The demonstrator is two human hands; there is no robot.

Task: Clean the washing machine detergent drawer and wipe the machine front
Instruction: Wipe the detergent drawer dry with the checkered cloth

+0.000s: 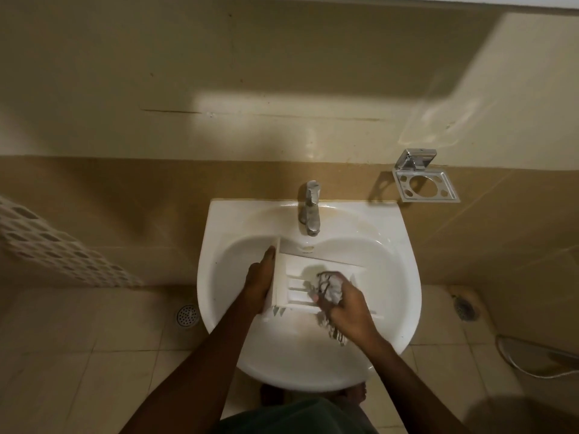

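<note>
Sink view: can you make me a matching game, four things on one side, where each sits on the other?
1 detergent drawer
2 cloth
3 tap
4 metal holder

a on the wall right of the sink
b bunched in the right hand
c at the sink's back rim
d in the basin, held by the left hand

Pairs: 1-d, 2-b, 3-c, 4-a

The white plastic rectangular detergent drawer point(293, 288) lies open side up inside the white ceramic basin point(391, 245), just below the tap point(310, 211). Its front panel is to the left, where the left hand point(258, 278) holds it. A crumpled grey-and-white rag point(329, 285) with dark markings is pressed into its compartments, bunched in the right hand point(347, 308)
</note>
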